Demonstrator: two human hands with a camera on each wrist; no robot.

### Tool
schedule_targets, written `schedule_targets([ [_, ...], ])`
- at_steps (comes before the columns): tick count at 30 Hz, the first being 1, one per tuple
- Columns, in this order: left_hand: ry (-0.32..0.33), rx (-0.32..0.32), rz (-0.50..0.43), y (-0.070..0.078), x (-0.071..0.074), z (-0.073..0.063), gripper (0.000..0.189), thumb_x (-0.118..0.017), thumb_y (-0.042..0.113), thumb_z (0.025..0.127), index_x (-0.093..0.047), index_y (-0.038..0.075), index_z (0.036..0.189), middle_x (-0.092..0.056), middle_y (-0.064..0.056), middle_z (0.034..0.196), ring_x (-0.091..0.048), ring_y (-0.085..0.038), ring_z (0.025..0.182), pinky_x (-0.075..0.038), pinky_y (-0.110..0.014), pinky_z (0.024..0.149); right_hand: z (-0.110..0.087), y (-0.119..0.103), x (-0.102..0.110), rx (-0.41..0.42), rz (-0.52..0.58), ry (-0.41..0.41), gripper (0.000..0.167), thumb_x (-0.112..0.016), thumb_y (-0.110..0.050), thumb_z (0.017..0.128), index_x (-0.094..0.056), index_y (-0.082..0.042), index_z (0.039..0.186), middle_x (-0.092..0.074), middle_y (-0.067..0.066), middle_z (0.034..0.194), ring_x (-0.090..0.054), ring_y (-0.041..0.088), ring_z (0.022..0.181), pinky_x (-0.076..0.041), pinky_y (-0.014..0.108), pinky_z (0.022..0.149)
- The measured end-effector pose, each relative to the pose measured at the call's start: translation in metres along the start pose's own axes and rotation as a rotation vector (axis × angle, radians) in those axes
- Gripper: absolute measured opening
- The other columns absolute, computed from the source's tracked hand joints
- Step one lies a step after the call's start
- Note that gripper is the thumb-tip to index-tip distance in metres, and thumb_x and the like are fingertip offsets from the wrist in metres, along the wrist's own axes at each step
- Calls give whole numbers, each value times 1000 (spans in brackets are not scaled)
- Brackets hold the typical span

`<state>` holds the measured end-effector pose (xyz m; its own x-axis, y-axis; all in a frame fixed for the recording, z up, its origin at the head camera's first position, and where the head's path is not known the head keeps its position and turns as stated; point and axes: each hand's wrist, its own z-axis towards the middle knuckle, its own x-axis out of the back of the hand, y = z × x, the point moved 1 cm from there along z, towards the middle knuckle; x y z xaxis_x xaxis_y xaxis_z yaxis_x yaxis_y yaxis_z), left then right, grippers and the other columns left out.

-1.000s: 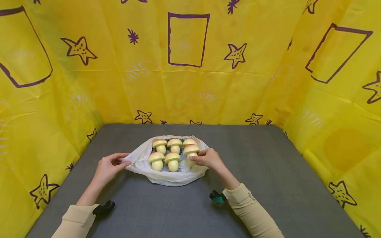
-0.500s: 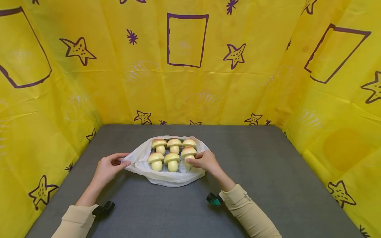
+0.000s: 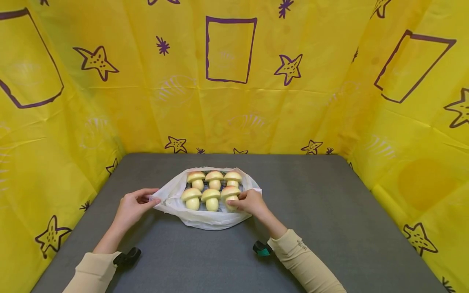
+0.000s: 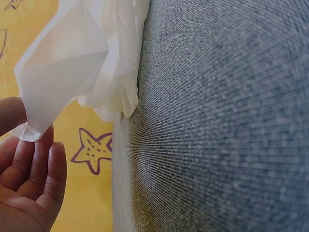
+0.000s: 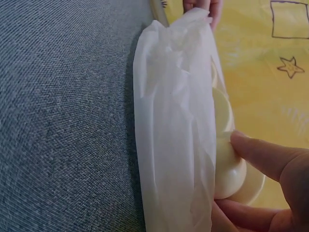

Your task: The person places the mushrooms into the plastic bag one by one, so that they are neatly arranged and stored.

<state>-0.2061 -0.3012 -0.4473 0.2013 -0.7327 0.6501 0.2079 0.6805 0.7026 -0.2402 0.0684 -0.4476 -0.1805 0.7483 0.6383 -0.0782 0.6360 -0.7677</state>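
Note:
A white, thin plastic bag (image 3: pixel 210 221) lies spread open on the table with several mushrooms in two rows inside it. My left hand (image 3: pixel 134 206) pinches the bag's left corner between thumb and fingers; the left wrist view shows this bag corner (image 4: pixel 63 72) lifted off the table. At the front right of the rows, my right hand (image 3: pixel 253 202) grips a pale yellow mushroom (image 3: pixel 230 192) with an orange-tinged cap, thumb on its near side. In the right wrist view this mushroom (image 5: pixel 229 176) sits just behind the bag's near wall. The fingers' far side is partly hidden.
A dark grey cloth-covered table (image 3: pixel 190 260) lies beneath. Yellow curtains (image 3: pixel 234 110) printed with purple stars enclose the back and both sides. Each wrist carries a black strap mount, such as the one by the left cuff (image 3: pixel 127 257).
My right hand has moved left and slightly down with the mushroom, bringing it level with the front row inside the bag. The left hand stays at the bag's corner.

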Motion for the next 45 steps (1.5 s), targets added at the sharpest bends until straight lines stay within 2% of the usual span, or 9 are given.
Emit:
schedule_targets([
  [4, 0, -3, 1, 0, 0, 0, 34, -75, 30, 81, -71, 12, 109, -68, -7, 90, -55, -4, 69, -48, -17, 60, -1, 1, -1, -7, -10, -9, 36, -78, -42, 74, -70, -9, 61, -64, 1, 54, -54, 6, 48, -36, 20, 46],
  [11, 5, -13, -4, 0, 0, 1, 33, -76, 30, 81, -71, 12, 109, -68, -6, 90, -55, -4, 68, -47, -16, 60, -3, 1, 0, 30, -35, -17, 37, -76, -42, 77, -71, -8, 64, -67, 6, 58, -57, 7, 48, -37, 20, 45],
  [26, 8, -13, -5, 0, 1, 0, 33, -76, 28, 81, -71, 12, 108, -67, -6, 87, -55, -4, 67, -48, -17, 59, -10, 3, 3, -4, 73, -70, 26, -77, -31, 79, -75, -5, 78, -70, 3, 63, -65, 7, 56, -48, 20, 53],
  [33, 1, -13, -16, 0, 0, -1, 32, -76, 28, 80, -71, 12, 108, -68, -6, 89, -55, -4, 67, -48, -17, 59, -11, 5, 4, -29, 116, -88, 26, -76, -32, 79, -77, -6, 83, -72, 3, 68, -68, 8, 61, -51, 21, 57],
  [40, -4, -18, -27, -1, 0, -1, 33, -76, 27, 80, -70, 12, 109, -68, -7, 91, -56, -4, 68, -48, -17, 60, -14, 8, 16, -24, 100, -52, 28, -76, -34, 79, -77, -8, 89, -73, 4, 75, -70, 11, 67, -50, 22, 59],
  [45, -1, -36, -43, -2, -1, -1, 33, -77, 26, 80, -70, 12, 110, -68, -6, 91, -58, -2, 69, -49, -15, 62, -16, 10, 25, -14, 102, -15, 26, -77, -33, 79, -76, -9, 88, -73, 3, 74, -69, 12, 65, -51, 22, 60],
])
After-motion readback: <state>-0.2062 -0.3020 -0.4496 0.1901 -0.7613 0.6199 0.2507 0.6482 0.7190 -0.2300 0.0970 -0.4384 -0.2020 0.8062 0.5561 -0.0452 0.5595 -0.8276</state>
